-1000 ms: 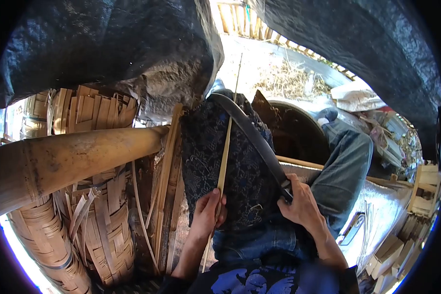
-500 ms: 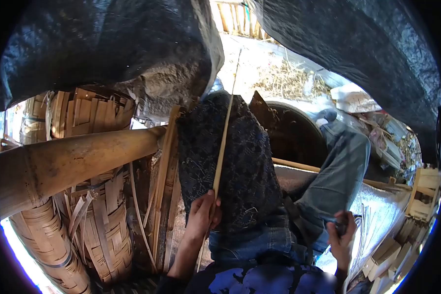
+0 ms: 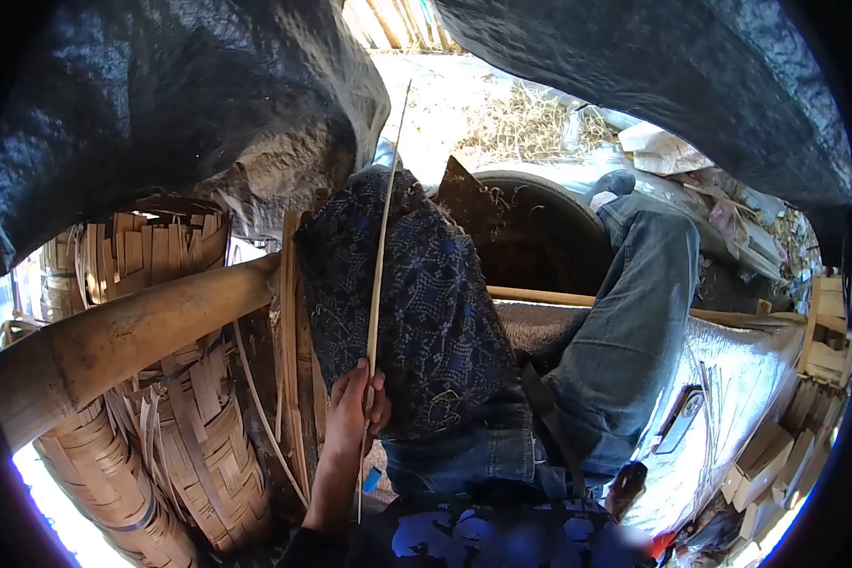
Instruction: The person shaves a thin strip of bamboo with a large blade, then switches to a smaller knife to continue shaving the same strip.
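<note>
My left hand (image 3: 358, 407) is closed around a long, thin bamboo strip (image 3: 381, 256), which points up and away over the dark patterned cloth (image 3: 417, 312) on my thigh. The strip's lower end comes out below my fist. My right hand (image 3: 625, 488) is low beside my right hip, dark and only partly visible. Its fingers are not clear enough to show whether anything is in them. A phone (image 3: 680, 419) lies on the pale sheet to the right, a little beyond that hand.
On the left, a thick bamboo pole (image 3: 142, 322) crosses in front of woven bamboo baskets (image 3: 204, 426). A dark round tub (image 3: 549, 232) stands beyond my knees. Black plastic sheeting (image 3: 180, 85) hangs overhead. Wooden blocks (image 3: 767, 454) are stacked at right.
My right hand, earlier raised with its fingers around a dark object, has dropped down toward my hip. The phone now shows plainly. The view has shifted right; my left hand keeps the strip.
</note>
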